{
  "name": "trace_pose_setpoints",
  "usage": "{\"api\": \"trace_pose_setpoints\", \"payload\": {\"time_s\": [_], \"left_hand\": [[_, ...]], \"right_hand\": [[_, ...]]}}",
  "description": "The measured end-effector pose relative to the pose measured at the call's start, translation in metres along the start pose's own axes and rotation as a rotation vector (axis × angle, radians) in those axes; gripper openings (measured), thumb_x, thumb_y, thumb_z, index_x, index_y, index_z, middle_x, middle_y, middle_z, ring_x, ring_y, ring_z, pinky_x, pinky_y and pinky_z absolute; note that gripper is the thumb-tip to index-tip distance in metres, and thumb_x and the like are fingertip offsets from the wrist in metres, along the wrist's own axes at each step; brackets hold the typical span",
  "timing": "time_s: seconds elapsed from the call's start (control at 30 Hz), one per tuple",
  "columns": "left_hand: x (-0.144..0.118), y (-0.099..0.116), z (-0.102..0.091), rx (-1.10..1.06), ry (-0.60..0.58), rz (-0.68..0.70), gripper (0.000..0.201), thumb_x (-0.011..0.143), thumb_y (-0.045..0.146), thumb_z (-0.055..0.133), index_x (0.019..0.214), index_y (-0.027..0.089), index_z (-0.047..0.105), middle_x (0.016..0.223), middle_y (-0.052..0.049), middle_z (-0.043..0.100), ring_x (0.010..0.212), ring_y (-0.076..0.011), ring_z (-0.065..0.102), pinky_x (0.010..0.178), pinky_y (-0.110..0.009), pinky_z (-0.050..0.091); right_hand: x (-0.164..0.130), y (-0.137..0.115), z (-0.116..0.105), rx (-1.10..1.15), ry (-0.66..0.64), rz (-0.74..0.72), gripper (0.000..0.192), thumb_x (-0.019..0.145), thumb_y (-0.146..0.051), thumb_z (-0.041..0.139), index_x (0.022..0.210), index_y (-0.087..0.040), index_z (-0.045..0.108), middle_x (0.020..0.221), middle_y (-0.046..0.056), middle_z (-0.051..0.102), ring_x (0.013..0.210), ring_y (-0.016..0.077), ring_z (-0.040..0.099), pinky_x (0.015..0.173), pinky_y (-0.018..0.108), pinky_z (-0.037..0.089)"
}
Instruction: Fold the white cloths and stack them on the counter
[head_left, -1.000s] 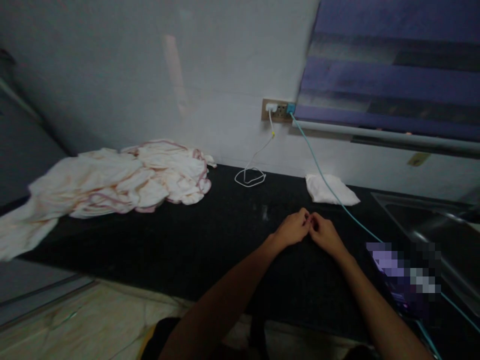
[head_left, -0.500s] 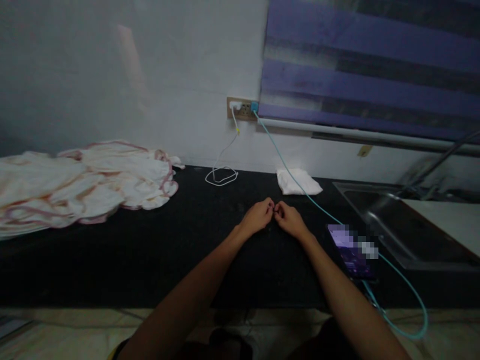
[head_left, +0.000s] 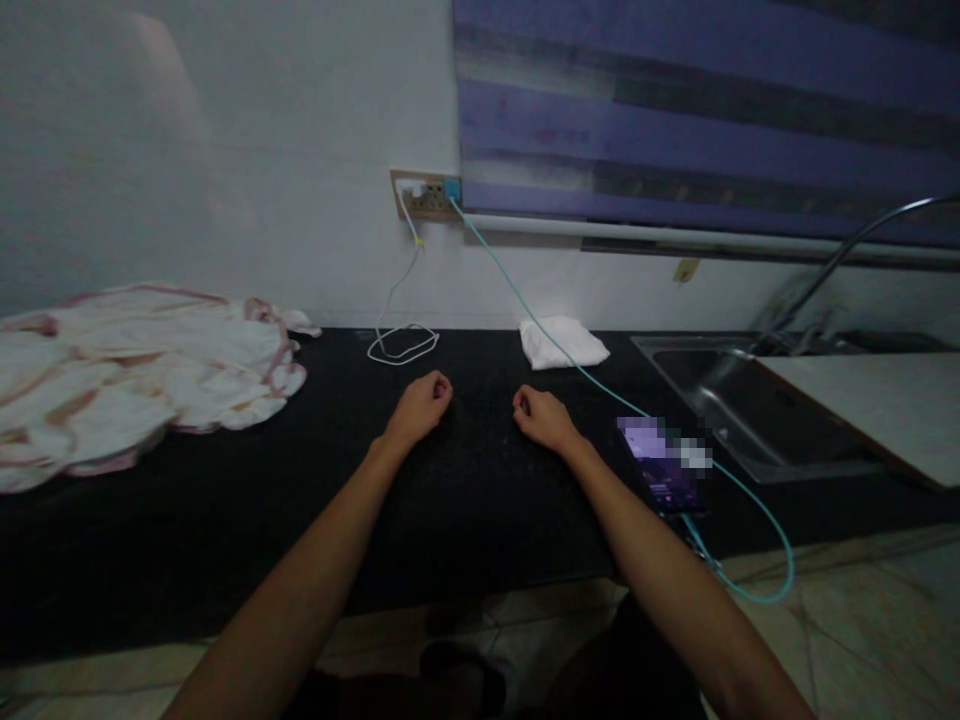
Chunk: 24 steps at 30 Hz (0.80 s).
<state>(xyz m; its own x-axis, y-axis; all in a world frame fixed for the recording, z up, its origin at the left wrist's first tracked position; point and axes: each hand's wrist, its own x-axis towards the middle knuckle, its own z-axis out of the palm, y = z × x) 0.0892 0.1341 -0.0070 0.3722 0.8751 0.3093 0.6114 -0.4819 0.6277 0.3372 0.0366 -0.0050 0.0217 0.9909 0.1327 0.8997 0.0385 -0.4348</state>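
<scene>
Left hand (head_left: 424,407): over the black counter (head_left: 480,500), back upward, fingers curled inward. Right hand (head_left: 544,415): level with it, similarly curled, a bare stretch of counter between the two. Light dim; cannot tell whether either is fully clenched or closes on something small.

Near left hand, just beyond: white cable (head_left: 390,362), loosely looped on the counter, rising to the wall socket (head_left: 433,208). Beyond right hand, close to the wall: white folded bundle (head_left: 576,340), flat, teal cord (head_left: 495,255) running across it from the same socket.

Beside right forearm: phone (head_left: 656,470), screen lit, partly pixelated; teal cord loops at its near end, past the counter edge.

Farther left: heap of white cloth (head_left: 165,360), pinkish edging. Farther right: steel sink (head_left: 720,395), pale board (head_left: 892,400) over part of it, curved faucet (head_left: 840,252) behind. Purple striped blind (head_left: 600,120) above.
</scene>
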Motion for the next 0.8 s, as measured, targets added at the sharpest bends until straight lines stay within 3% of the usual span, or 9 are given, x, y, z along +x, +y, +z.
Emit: {"api": "trace_pose_setpoints", "payload": {"time_s": [0.1,0.2,0.53,0.6,0.67,0.8], "left_hand": [[-0.006,-0.014,-0.012,-0.023,0.016,-0.056,0.026,0.092,0.038,0.052,0.105,0.019,0.063,0.086,-0.002,0.067,0.070,-0.0160,0.061,0.062,-0.025,0.046],[-0.011,-0.019,-0.013,-0.030,0.009,-0.104,0.025,0.090,0.039,0.053,0.102,0.020,0.064,0.087,-0.002,0.067,0.070,-0.0158,0.061,0.061,-0.025,0.047],[-0.016,-0.007,-0.005,-0.077,-0.056,-0.062,0.027,0.091,0.043,0.052,0.101,0.020,0.063,0.084,-0.002,0.064,0.061,-0.0145,0.059,0.054,-0.025,0.046],[-0.012,-0.012,-0.010,-0.020,-0.055,-0.048,0.028,0.092,0.042,0.050,0.103,0.020,0.063,0.086,-0.003,0.066,0.065,-0.0160,0.061,0.061,-0.028,0.051],[-0.006,-0.023,-0.018,0.091,-0.016,0.000,0.029,0.092,0.040,0.050,0.106,0.018,0.064,0.096,-0.007,0.069,0.084,-0.0212,0.066,0.080,-0.034,0.055],[0.003,-0.060,-0.051,0.378,0.238,-0.028,0.042,0.092,0.037,0.052,0.125,0.012,0.060,0.133,-0.019,0.061,0.129,-0.0330,0.054,0.113,-0.048,0.044]], "right_hand": [[-0.001,-0.001,0.001,0.009,0.008,0.010,0.014,0.095,-0.024,0.058,0.108,-0.024,0.064,0.097,0.004,0.074,0.089,0.0196,0.068,0.071,0.026,0.038],[-0.002,-0.002,0.002,0.017,0.012,-0.001,0.014,0.096,-0.024,0.057,0.109,-0.024,0.062,0.098,0.004,0.074,0.090,0.0199,0.068,0.071,0.026,0.037],[-0.003,-0.001,0.003,0.033,0.034,-0.020,0.012,0.105,-0.029,0.051,0.113,-0.025,0.058,0.104,0.004,0.073,0.095,0.0196,0.066,0.071,0.026,0.036],[-0.003,-0.001,0.004,0.033,0.030,-0.026,0.011,0.104,-0.028,0.052,0.112,-0.025,0.059,0.104,0.004,0.073,0.094,0.0195,0.066,0.071,0.026,0.036],[-0.004,-0.002,0.003,0.038,0.026,-0.026,0.010,0.103,-0.028,0.053,0.109,-0.025,0.060,0.102,0.004,0.073,0.091,0.0190,0.066,0.069,0.026,0.035],[-0.006,-0.005,0.001,0.071,0.015,-0.021,0.010,0.101,-0.027,0.054,0.104,-0.025,0.063,0.094,0.001,0.073,0.085,0.0170,0.065,0.067,0.025,0.035]]}}
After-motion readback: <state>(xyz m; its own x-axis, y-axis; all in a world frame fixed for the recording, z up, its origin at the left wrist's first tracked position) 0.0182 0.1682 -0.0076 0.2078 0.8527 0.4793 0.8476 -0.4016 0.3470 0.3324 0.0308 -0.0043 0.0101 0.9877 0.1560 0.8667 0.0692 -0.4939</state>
